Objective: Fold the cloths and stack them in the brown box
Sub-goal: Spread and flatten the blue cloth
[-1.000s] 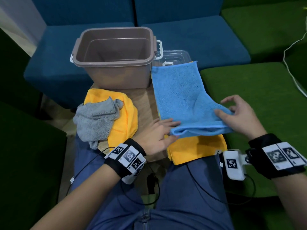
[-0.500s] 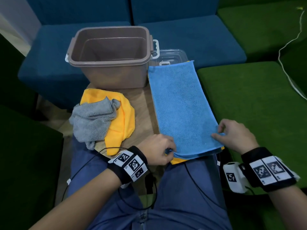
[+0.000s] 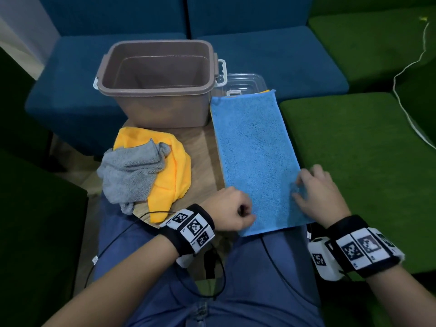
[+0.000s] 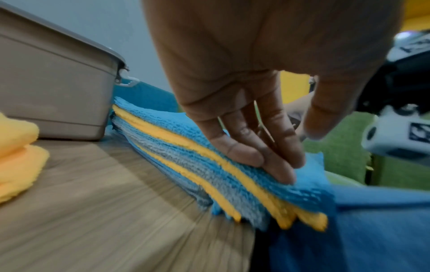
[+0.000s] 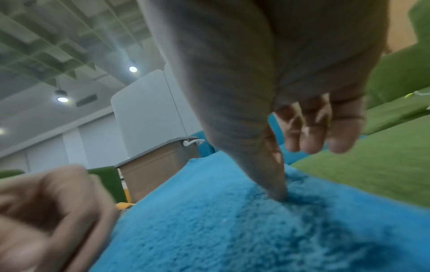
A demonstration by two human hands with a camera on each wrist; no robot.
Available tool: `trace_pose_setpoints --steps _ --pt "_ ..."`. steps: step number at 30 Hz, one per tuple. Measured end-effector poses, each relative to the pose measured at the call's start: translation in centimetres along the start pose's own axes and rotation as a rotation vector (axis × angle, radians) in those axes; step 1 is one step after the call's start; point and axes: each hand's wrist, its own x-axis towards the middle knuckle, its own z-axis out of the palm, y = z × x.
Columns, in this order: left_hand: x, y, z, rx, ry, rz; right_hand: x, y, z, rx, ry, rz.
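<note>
The empty brown box (image 3: 155,90) stands at the back of the small wooden table (image 3: 203,156). To its right a blue cloth (image 3: 254,149), folded into a long strip, lies flat on a stack of yellow, grey and blue cloths (image 4: 186,165). My left hand (image 3: 233,213) is at the strip's near left corner. In the left wrist view its fingertips (image 4: 279,173) press on top of the blue cloth, and the thumb hangs free. My right hand (image 3: 311,192) rests on the near right edge, thumb tip (image 5: 279,195) dug into the nap and fingers loose.
A crumpled grey cloth (image 3: 129,173) lies on a yellow cloth (image 3: 174,166) at the table's left. A clear lid (image 3: 240,83) sits behind the stack. A green cushion (image 3: 354,161) borders the right side, with a white cord (image 3: 405,109) on it. Blue seats stand behind.
The blue cloth's near end, lifted and bunched a second ago, now lies flat. Both hands came toward my body. The left hand no longer pinches the corner.
</note>
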Motion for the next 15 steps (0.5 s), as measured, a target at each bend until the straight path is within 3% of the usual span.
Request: trace_pose_setpoints --steps 1,3,5,7,15 --pt "0.7 0.0 -0.5 -0.027 0.084 0.007 0.2 -0.6 0.2 0.025 0.014 -0.078" --pt "2.3 -0.6 -1.2 -0.008 0.194 0.011 0.8 -1.6 1.0 0.06 -0.115 -0.222" --pt "3.5 -1.9 -1.3 0.144 0.055 -0.056 1.2 -1.8 2.6 0.032 -0.294 -0.274" --pt "3.9 -3.3 -1.1 0.284 -0.071 -0.077 1.8 -0.9 3.5 -0.007 -0.353 -0.259" --pt "4.9 -6.1 -2.0 0.291 -0.117 -0.217 3.1 3.5 2.3 0.032 -0.394 -0.007"
